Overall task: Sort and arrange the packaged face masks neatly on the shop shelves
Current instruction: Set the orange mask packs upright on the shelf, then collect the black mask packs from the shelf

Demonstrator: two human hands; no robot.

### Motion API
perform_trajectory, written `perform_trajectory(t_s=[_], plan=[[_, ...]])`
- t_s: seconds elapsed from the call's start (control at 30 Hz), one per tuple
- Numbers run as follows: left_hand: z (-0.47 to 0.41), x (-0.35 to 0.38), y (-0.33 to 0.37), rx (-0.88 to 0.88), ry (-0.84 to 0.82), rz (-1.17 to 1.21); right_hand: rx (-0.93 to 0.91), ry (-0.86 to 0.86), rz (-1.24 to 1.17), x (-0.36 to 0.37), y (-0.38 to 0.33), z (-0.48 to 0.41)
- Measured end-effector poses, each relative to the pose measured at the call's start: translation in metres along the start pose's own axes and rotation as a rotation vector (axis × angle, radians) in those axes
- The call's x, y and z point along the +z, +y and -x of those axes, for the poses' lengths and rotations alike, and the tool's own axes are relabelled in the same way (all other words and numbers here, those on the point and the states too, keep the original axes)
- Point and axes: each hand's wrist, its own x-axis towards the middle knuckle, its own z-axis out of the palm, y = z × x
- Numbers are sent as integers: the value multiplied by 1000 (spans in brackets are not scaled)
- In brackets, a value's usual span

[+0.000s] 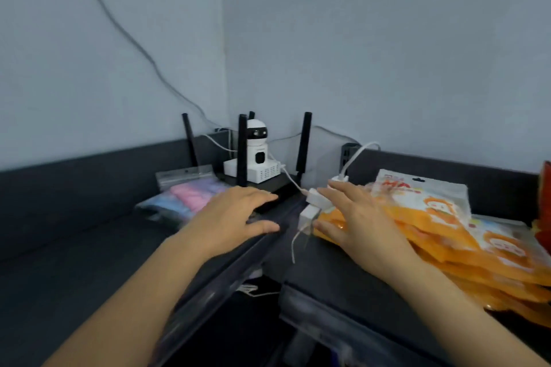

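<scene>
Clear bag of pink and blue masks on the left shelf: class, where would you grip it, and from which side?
Probably pinch the bag by its near edge, coming from the front-left: it lies flat, header strip at the far end, and the router antennas crowd its right side.

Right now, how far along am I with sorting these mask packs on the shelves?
Done: orange packs lie stacked at right, fanned unevenly; a pink-and-blue pack lies at left. In hand: nothing; left hand and right hand are open. Left: probably squaring up the orange packs.
</scene>
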Motion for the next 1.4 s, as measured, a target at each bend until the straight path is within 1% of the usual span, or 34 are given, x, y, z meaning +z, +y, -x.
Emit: perform_trajectory(t_s=[0.1,0.17,0.23,0.33,0.43,0.6,0.73,0.87,1.13,1.23,1.4], plan=[[59,-24,-21,-153,40,-122,-103,-47,-82,15,-30,-8],[104,-39,-23,-268,42,-215,-190,-76,-150,26,-57,-7],[151,-51,-16,-399,2,-273,-280,-109,-212,38,-86,1],[219,-64,8,-539,-21,-312,-398,-158,-334,54,-130,20],[276,-77,30,-646,-10,-338,-494,-252,-438,61,-170,37],[359,-112,56,-830,45,-410,-642,-295,-630,48,-247,60],[423,-133,75,-938,83,-458,-752,-343,-699,42,-303,85],[472,-153,83,-1030,101,-472,-848,-371,-698,38,-347,109],[575,-188,91,-1102,239,-443,-940,-345,-718,15,-441,146],[626,-201,90,-1115,241,-461,-969,-340,-707,7,-486,171],[717,-237,82,-1185,251,-453,-1035,-394,-666,-11,-567,216]])
